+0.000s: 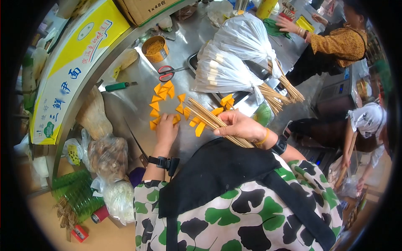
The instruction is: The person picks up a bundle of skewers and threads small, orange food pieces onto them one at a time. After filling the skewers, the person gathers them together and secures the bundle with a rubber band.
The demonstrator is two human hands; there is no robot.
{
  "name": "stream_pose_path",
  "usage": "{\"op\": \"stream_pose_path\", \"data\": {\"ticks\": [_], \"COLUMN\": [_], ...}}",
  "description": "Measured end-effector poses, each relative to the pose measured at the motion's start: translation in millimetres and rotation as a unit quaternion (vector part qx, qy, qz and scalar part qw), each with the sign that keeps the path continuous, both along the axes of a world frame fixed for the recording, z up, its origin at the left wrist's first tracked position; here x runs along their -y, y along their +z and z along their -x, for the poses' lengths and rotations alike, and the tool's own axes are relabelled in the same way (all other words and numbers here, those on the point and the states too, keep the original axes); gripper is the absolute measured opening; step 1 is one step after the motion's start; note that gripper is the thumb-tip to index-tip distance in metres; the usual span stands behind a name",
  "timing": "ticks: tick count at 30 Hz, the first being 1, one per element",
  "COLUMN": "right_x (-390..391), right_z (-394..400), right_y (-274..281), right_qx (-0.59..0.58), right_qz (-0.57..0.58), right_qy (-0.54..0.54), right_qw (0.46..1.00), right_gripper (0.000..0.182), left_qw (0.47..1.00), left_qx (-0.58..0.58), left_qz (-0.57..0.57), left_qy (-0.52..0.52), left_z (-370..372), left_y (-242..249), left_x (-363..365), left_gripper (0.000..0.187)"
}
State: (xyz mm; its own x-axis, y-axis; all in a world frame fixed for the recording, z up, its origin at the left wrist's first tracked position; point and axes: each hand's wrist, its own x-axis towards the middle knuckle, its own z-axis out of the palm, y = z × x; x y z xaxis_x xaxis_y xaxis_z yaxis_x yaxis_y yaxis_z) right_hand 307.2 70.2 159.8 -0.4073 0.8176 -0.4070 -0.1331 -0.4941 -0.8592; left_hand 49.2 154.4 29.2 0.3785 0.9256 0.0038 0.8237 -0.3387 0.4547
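Skewers are bunched in the right hand, front ends poking out past the grip by some orange slices. Left hand is down on other slices, can't tell if it's pinching any. Yellow-and-white box says 三鲜伊面, cardboard box "1×48包".

Illumination is bright. The metal table shows pale glare; the plastic bags reflect highlights. Wide-angle distortion curves straight edges near the periphery. Black vignetting fills the corners; peripheral detail is soft.

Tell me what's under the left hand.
Orange pieces show on both sides of the left hand; anything directly beneath it is covered and cannot be seen.
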Motion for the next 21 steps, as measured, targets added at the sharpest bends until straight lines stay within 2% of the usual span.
{"op": "stream_pose_path", "data": {"ticks": [4,7,10,12,14,16,17,18,19,20,21], "right_x": [0.7,3.1,3.7,5.7,7.6,6.2,4.7,3.0,4.1,5.8,6.4], "right_z": [-3.8,-4.7,-5.2,-4.8,-5.0,-4.9,-7.4,-5.3,-2.4,-1.4,-1.6], "right_y": [-2.6,1.3,-1.5,-3.2,4.0,-19.7,-23.9,-27.4,-18.8,-10.7,-15.4], "right_qx": [-0.042,-0.037,-0.007,0.038,0.046,0.076,0.061,0.04,0.065,0.084,0.06], "right_qz": [0.041,0.038,0.008,-0.017,-0.033,-0.064,-0.059,-0.053,-0.064,-0.072,-0.048], "right_qy": [-0.006,-0.015,0.001,-0.013,-0.028,-0.019,-0.007,0.015,-0.007,-0.021,-0.015], "right_qw": [0.998,0.998,1.0,0.999,0.998,0.995,0.996,0.998,0.996,0.994,0.997], "right_gripper": [0.018,0.017,0.017,0.017,0.026,0.029,0.029,0.029,0.027,0.025,0.023], "left_qw": [0.999,0.999,0.999,0.997,0.996,0.993,0.986,0.946,0.871,0.828,0.779], "left_qx": [0.022,0.007,-0.017,0.022,0.014,-0.001,0.123,0.237,0.339,0.409,0.476], "left_qz": [-0.046,0.018,0.019,-0.021,0.014,-0.022,0.1,0.22,0.33,0.348,0.357], "left_qy": [-0.015,-0.033,-0.048,-0.075,-0.086,-0.119,-0.046,0.038,0.133,0.161,0.196], "left_z": [-9.7,-14.3,-17.3,-11.9,-9.0,2.6,-1.5,2.2,9.5,15.0,3.9], "left_y": [2.7,-3.4,-3.2,-20.1,-12.7,-19.8,-24.7,-30.8,-19.5,-9.2,24.1], "left_x": [-8.2,-21.7,-29.3,-30.2,-26.8,-25.2,-27.8,-27.5,-20.5,-15.9,-11.9], "left_gripper": [0.035,0.035,0.035,0.036,0.042,0.04,0.037,0.034,0.032,0.031,0.031]}}
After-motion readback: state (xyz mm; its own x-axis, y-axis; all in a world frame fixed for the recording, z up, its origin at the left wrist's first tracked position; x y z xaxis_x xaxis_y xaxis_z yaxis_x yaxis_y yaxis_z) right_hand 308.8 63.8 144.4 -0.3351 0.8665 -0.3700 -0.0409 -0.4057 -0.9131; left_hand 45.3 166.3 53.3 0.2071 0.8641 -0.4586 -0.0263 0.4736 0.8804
